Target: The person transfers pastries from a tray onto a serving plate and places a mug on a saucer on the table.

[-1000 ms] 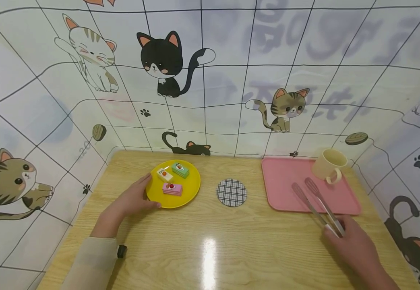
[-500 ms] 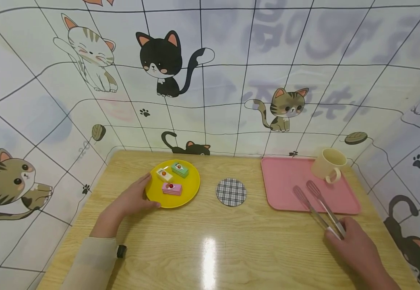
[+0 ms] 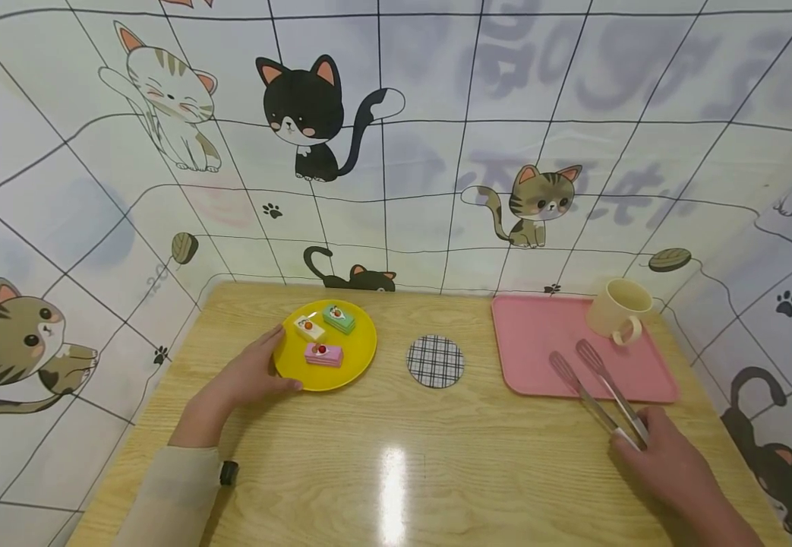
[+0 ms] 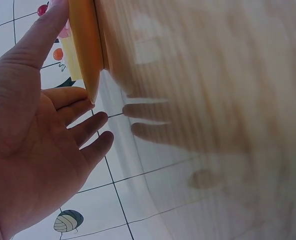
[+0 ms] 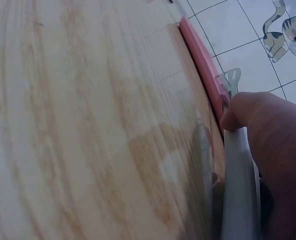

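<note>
At the left, my left hand spans the edge of a yellow plate, its thumb at the near rim and its fingers at the left side. In the left wrist view the fingertips are right at the rim. Three toy cake slices lie on the plate: pink, cream and green. My right hand grips metal tongs by the handles. The tongs' two arms stand apart, with slotted tips over a pink tray and nothing between them.
A cream mug stands at the tray's back right corner, its handle toward the front. Between plate and tray lies a round checked coaster on the wooden table. Walls printed with cats border the table's back and sides.
The tongs' tips moved slightly and spread a little less, then a little wider again. My left hand, the plate and the cakes look unchanged.
</note>
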`<control>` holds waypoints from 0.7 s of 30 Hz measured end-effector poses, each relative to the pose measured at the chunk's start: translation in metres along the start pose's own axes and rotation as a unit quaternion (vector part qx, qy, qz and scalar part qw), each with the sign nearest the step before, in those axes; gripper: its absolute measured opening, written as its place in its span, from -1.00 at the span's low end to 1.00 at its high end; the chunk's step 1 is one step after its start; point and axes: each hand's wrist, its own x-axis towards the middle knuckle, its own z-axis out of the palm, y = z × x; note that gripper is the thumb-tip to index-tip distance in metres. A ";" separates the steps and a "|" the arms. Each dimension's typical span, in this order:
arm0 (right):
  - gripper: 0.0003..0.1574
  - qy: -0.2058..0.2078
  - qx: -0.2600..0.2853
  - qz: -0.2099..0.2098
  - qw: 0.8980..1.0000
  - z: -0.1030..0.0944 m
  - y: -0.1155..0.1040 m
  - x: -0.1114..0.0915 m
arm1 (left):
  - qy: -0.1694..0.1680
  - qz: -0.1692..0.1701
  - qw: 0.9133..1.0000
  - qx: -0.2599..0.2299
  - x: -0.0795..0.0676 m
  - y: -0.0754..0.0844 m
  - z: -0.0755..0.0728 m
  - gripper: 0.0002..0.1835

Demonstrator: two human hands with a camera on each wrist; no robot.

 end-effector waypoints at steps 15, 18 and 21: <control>0.05 0.061 0.019 -0.027 0.998 -0.005 0.010 0.011 | -0.001 0.004 1.000 -0.001 0.001 -0.001 0.000 0.29; -0.05 0.085 0.023 -0.018 0.996 -0.014 0.009 0.019 | -0.002 -0.002 1.000 0.000 0.001 -0.002 0.000 0.29; -0.19 0.109 0.027 -0.015 0.994 -0.023 0.006 0.026 | -0.003 -0.005 1.000 0.002 0.001 -0.001 0.001 0.29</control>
